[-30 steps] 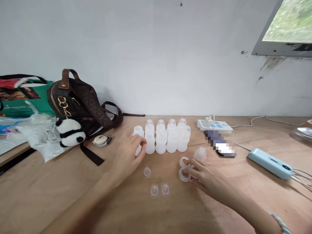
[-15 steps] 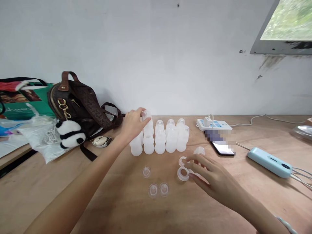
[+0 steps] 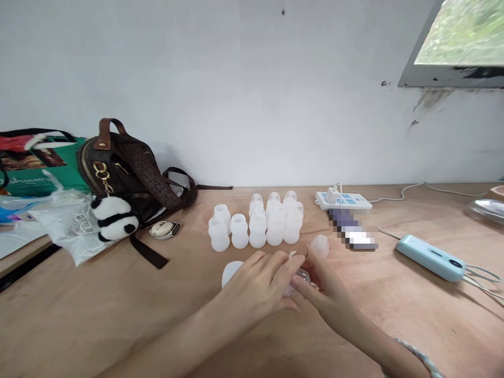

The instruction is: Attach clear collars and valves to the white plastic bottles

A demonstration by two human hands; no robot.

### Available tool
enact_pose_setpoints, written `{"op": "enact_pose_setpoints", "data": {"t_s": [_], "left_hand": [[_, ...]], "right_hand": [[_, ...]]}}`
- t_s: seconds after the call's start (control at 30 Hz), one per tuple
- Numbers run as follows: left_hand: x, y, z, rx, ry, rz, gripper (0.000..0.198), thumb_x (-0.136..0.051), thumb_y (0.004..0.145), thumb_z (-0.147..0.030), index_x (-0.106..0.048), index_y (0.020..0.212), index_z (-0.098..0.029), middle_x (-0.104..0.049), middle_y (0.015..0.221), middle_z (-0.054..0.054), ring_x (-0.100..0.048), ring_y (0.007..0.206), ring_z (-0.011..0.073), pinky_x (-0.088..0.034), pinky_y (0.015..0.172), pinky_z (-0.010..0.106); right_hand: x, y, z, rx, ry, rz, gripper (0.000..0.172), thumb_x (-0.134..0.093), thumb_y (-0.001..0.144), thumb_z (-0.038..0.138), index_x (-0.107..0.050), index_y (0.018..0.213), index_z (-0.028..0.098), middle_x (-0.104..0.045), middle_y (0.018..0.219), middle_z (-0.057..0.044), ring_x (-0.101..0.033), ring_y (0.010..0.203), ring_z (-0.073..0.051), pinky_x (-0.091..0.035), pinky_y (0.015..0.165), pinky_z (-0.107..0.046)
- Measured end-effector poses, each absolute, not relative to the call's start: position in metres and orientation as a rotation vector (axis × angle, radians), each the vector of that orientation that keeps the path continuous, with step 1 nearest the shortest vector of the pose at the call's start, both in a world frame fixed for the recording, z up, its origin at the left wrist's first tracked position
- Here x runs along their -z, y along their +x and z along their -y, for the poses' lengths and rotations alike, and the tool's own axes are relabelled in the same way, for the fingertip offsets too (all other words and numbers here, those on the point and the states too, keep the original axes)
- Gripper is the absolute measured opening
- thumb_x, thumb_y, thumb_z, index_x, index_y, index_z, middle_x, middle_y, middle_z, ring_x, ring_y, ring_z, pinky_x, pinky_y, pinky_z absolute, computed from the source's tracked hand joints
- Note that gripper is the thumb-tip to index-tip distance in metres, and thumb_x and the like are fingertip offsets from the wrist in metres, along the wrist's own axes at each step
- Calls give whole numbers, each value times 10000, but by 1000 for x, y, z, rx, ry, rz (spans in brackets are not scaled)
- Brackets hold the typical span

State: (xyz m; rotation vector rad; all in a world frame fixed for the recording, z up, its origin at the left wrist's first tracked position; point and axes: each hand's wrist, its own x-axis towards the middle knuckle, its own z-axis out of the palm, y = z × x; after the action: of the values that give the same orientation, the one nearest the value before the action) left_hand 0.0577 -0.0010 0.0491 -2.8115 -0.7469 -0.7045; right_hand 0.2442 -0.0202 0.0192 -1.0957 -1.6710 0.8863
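Observation:
My left hand (image 3: 258,286) is wrapped round a translucent white bottle (image 3: 230,273) that lies sideways over the wooden table (image 3: 118,315); only its base shows past my palm. My right hand (image 3: 325,289) meets it from the right, fingertips pinched on a small clear ring (image 3: 301,274) at the bottle's mouth. Just behind my hands stands a group of several white bottles (image 3: 258,226), some capped and some with bare mouths. A clear dome cap (image 3: 319,245) sits by my right fingers. My hands hide the small parts on the table beneath them.
A brown bag (image 3: 126,173) with a panda charm (image 3: 113,218), a plastic bag (image 3: 66,220) and a small mouse (image 3: 165,228) lie at the left. A power strip (image 3: 342,200), a phone (image 3: 354,235) and a light-blue device (image 3: 429,257) lie at the right.
My left hand took a bottle from the back of the group and brought it down in front. My right hand picked up a ring and moved left to meet it.

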Motion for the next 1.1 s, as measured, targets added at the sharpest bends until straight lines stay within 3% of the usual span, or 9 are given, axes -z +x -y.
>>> {"op": "enact_pose_setpoints", "data": {"t_s": [0.1,0.23,0.4,0.5,0.63,0.8,1.0,1.1], "left_hand": [[-44,51,10,611,-2713,845,493,-577,951,-468,-509,1247,-79,-724,1044,141,-702,855,286,-564,734,400],[-46,36,18,400,-2818,1120,273,-624,883,-286,-611,1102,-125,-738,889,87,-694,724,276,-545,624,379],[-43,-16,15,688,-3006,1749,363,-664,810,-429,-656,1117,-235,-773,917,13,-717,763,250,-540,620,291],[-37,-50,6,986,-2815,2055,468,-689,767,-474,-677,1163,-225,-779,1010,39,-717,886,294,-564,715,320],[-28,-64,0,1180,-2694,2208,563,-699,741,-525,-671,1215,-221,-767,1097,66,-702,946,327,-572,790,379],[-26,-56,-2,1211,-2718,2169,543,-715,758,-523,-659,1211,-229,-749,1154,74,-679,1042,346,-556,873,416],[-32,-44,-4,1208,-2750,2240,536,-710,781,-523,-626,1230,-242,-742,1147,59,-633,1143,357,-528,931,455],[-32,-40,-9,1243,-2862,2215,487,-693,801,-499,-632,1210,-242,-738,1135,55,-641,1110,348,-525,934,459]], "right_hand": [[-16,243,24,-903,-1073,1603,197,-580,903,351,-480,790,225,-557,725,14,-535,636,-137,-424,543,-235],[-23,256,26,-916,-1048,1640,209,-606,867,322,-494,723,220,-506,624,37,-466,527,-112,-361,468,-213],[-48,320,14,-479,-1173,1378,184,-600,878,374,-559,765,235,-546,606,25,-471,499,-124,-378,450,-227],[-60,353,5,-314,-1316,1281,207,-623,863,457,-591,882,254,-581,663,13,-501,524,-141,-408,459,-246],[-51,361,-6,-228,-1527,1584,295,-620,846,492,-646,1033,266,-628,814,-20,-568,584,-162,-468,528,-285],[-16,365,-32,-54,-1692,1847,302,-535,885,354,-623,1153,246,-619,1099,-102,-604,671,-194,-514,641,-366],[7,373,-59,-166,-1668,2050,313,-603,767,187,-624,1079,210,-708,956,-83,-662,820,-254,-525,732,-387],[2,374,-62,-202,-1639,2084,384,-579,794,175,-592,1173,228,-720,1042,-82,-671,858,-247,-528,753,-386]]}}
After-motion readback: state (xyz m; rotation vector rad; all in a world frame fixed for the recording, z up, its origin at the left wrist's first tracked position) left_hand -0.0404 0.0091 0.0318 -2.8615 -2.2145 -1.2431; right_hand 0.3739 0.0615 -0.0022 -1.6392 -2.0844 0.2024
